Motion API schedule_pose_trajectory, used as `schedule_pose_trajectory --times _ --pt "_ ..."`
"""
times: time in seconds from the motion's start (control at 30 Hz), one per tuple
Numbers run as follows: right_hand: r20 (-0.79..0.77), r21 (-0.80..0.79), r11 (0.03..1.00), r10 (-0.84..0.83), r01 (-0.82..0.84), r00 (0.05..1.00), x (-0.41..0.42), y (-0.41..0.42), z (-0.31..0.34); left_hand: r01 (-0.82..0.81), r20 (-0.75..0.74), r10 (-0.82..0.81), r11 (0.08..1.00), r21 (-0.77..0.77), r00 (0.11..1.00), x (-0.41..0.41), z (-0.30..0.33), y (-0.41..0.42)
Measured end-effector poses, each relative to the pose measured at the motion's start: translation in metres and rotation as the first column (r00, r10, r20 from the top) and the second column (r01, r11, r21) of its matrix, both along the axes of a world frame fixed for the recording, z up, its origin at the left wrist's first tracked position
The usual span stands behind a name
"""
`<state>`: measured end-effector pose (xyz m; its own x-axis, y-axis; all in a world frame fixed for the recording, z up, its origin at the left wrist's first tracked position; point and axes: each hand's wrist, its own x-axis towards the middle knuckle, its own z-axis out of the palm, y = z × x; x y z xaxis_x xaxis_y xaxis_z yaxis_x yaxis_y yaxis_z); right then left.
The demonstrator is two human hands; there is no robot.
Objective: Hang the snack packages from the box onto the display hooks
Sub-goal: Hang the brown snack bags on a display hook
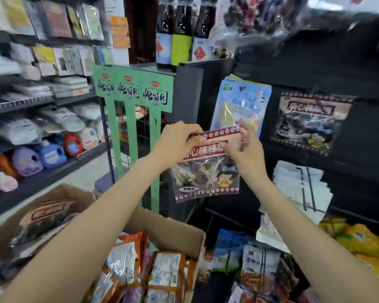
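I hold a lollipop package [208, 173] with a dark red header and a clear lower part up in front of the black display rack [365, 132]. My left hand [179, 141] pinches the header's left top corner. My right hand [247, 147] pinches its right top corner. An identical lollipop package [309, 121] hangs on the rack to the right, and a blue package [241, 103] hangs just behind my hands. The hooks themselves are hidden. The open cardboard box [169, 224] below holds more of these packages [46, 217] and orange packs [162, 274].
A green cardboard stand [134, 95] rises left of the rack. Shelves with detergent bottles [50, 154] and packets line the left wall. Dark bottles [182, 31] stand on top. White bags [298, 189] and yellow snack packs [359, 239] hang lower right.
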<state>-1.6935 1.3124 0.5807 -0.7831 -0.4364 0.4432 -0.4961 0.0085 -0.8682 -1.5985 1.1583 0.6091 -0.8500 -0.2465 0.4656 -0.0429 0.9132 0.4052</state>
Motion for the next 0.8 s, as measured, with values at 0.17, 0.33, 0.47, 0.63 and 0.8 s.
schedule_pose_trajectory --times 0.17,0.33,0.47,0.63,0.8 --pt "-0.528 0.205 0.904 -0.221 0.375 0.820 -0.046 0.072 0.033 0.167 -0.023 -0.174 0.968 -0.190 0.984 -0.065 0.040 0.064" --pt "-0.556 0.154 0.871 -0.313 0.466 0.770 -0.078 0.133 0.058 0.216 -0.072 -0.220 0.975 -0.057 0.973 -0.121 0.059 0.125" --pt "-0.458 0.108 0.888 -0.355 0.447 0.815 -0.102 0.162 0.065 0.199 -0.106 -0.201 0.980 -0.029 0.974 -0.152 0.059 0.155" --pt "-0.387 0.095 0.906 -0.349 0.413 0.854 -0.119 0.168 0.071 0.152 -0.145 -0.152 0.988 -0.012 0.978 -0.166 0.064 0.165" --pt "-0.376 0.072 0.927 -0.318 0.369 0.871 -0.117 0.162 0.074 0.124 -0.187 -0.121 0.992 0.003 0.975 -0.167 0.065 0.158"
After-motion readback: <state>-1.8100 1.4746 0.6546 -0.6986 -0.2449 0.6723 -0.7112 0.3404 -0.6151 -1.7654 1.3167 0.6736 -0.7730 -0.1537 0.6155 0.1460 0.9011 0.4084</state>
